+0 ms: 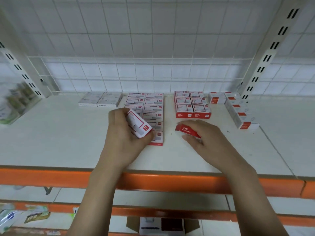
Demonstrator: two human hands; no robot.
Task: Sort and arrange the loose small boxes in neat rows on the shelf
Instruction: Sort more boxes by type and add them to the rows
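The left hand (122, 132) curls its fingers (144, 136) round a white box (139, 126) with a red frame, held tilted above the near end of the white rows (150, 113); the thumb side is hidden behind the box. The right hand (202, 135) pinches a red box (186, 130) between thumb and fingers, low over the shelf (51, 133) in the gap between the white rows and the red block (192, 106), which sits toward the back edge.

To do this step well, I judge each box should be turned so its printed face matches its neighbours, then set down flat and pushed flush against the last box of its own kind: the white one closing the left column of the white rows, the red one starting a new row in front of the red block. Keeping the front edges level and the gaps shut would make the rows neat.

A grey block (100, 99) lies toward the back left, and a slanted row (238, 111) of white and red boxes runs toward the right edge.

Writing: the white box shows a small red logo square, seemingly "deli"; the red box bears white characters too blurred to read; the grey boxes carry a word that may be "STAPLES"
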